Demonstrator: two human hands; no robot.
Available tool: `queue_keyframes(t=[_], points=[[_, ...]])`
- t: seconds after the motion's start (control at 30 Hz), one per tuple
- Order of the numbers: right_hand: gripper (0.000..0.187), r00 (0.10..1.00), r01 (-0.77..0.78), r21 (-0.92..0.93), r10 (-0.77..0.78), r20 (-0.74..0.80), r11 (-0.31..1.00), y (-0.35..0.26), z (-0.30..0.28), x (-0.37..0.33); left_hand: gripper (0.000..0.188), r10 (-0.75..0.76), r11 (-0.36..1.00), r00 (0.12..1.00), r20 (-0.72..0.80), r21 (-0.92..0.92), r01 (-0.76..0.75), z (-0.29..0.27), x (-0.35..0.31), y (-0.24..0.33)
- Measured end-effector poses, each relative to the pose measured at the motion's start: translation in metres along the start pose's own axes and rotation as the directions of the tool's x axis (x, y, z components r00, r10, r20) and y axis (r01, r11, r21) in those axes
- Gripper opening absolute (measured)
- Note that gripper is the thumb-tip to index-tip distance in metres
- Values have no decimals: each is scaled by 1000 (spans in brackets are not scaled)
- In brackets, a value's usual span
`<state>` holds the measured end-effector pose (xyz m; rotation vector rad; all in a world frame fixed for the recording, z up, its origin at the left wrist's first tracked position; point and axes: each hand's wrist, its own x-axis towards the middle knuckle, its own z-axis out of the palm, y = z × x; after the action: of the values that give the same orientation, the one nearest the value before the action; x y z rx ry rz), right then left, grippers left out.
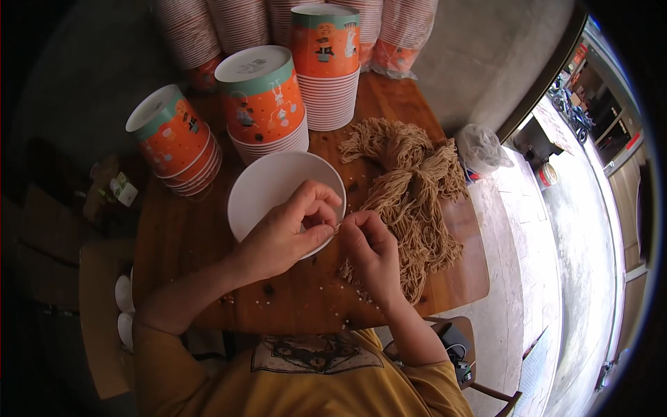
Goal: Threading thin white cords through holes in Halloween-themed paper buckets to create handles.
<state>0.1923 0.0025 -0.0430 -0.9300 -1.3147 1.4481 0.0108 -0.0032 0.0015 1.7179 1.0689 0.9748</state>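
Over the near right rim of a white bowl-like tub [258, 186], my two hands almost meet. My left hand [288, 229] is closed, thumb against the bent fingers, and lies partly across the tub's opening. Just to its right, my right hand [373, 251] pinches with thumb and forefinger. A tiny pale bit shows between the fingertips, too small to name. Beside my right hand lies a large loose bundle of tan twine [410, 201], gathered near its middle. Small whitish bits [262, 301] are scattered over the wooden table [208, 243].
Upside-down stacks of orange and green paper tubs stand behind: a short one [174, 142], a middle one [260, 101] and a taller one [325, 66]. Bagged stacks [403, 35] line the wall. A plastic-covered bucket [483, 149] stands beyond the table's right edge, a chair [455, 340] near right.
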Motion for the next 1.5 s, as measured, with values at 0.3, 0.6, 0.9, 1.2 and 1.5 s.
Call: queue_keyframes(t=[0.3, 0.6, 0.9, 1.2, 1.5], points=[[11, 973, 199, -303, -224, -51, 932, 5, -5, 2, 30, -7, 997, 999, 39, -80, 10, -1, 5, -4], [22, 697, 639, -686, -639, 324, 349, -16, -20, 10, 32, -75, 991, 996, 45, -106, 80, 0, 4, -2], [12, 893, -334, -54, 335, 300, 941, -38, -24, 18, 32, -7, 1000, 1000, 6, 20, 7, 4, -1, -4], [15, 981, -56, -65, 67, 181, 996, -15, -17, 4, 31, -107, 993, 992, 63, -43, 110, -1, -1, 3], [9, 992, 91, -184, -73, 104, 979, -8, -14, 3, 35, 21, 997, 998, 51, 72, -25, 4, -5, 4]])
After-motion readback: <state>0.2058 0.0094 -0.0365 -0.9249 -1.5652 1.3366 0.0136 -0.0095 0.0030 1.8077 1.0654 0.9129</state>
